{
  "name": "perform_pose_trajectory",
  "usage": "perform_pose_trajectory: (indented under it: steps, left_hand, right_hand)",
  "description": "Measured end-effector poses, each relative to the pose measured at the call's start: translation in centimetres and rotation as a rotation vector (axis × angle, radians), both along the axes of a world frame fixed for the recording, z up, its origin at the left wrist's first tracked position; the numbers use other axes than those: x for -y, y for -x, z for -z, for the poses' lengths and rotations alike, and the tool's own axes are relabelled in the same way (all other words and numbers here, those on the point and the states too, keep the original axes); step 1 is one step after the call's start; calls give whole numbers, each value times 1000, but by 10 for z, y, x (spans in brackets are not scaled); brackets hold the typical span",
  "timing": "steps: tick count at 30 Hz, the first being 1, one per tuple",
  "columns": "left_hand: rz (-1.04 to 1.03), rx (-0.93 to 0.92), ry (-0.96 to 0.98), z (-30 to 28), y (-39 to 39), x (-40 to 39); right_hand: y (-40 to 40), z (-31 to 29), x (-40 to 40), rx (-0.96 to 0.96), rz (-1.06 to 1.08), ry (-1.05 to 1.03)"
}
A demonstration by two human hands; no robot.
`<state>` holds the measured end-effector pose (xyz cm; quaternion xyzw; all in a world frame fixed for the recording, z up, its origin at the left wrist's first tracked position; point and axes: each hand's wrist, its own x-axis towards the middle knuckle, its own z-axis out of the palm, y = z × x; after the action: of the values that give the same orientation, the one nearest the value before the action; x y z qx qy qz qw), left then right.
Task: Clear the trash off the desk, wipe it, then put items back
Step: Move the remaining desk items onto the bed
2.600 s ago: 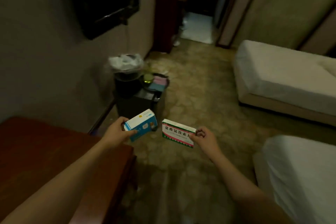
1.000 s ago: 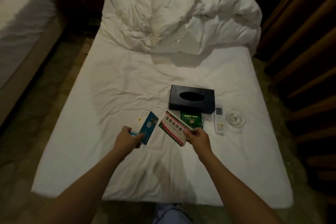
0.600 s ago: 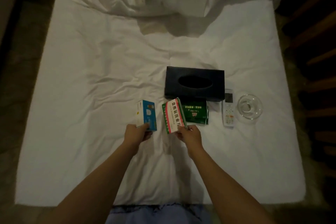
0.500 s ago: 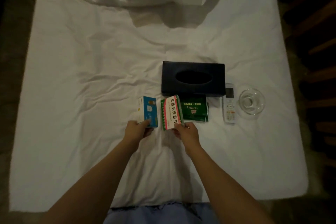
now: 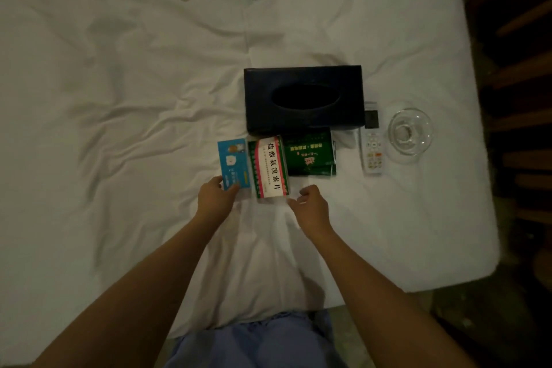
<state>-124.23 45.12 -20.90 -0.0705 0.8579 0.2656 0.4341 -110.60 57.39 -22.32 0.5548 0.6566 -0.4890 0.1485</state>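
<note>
Two medicine boxes lie flat, side by side and touching, on the white bed sheet, near its front edge. Blue box: cartoon figure and small print on its face, print too small to read. White box to its right: green and red borders, large black Chinese characters down the middle reading 盐酸氨溴索片.

Left hand: thumb and fingers pinch the near end of the blue box. Right hand: fingers loosely curled, holding nothing, just beside the near right corner of the white box, not touching it.

Right of the white box: a green packet, one seen clearly, a further edge showing under it; light lettering and a red mark, unreadable. Its far end meets one dark tissue box with an oval slot on top.

Further right: one white remote control, dark screen at the far end, coloured buttons. Just beside it, one clear glass ashtray.

Count: boxes 2, tissue box 1, remote 1, ashtray 1.
</note>
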Motion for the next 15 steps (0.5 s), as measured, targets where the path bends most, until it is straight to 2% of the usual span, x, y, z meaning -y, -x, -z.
perform_pose_trajectory:
  steps: [3, 6, 9, 15]
  left_hand:
    - [232, -136, 110, -29, 5, 5]
    - [524, -221, 95, -69, 6, 8]
    - [780, -295, 54, -109, 0, -1]
    - [1157, -391, -94, -167, -54, -51]
  right_hand:
    - [-13, -23, -7, 56, -154, -99]
    - [-26, -60, -10, 55, -225, -151]
    - [-47, -109, -9, 46, -202, -227]
    - [-129, -185, -6, 122, -135, -402]
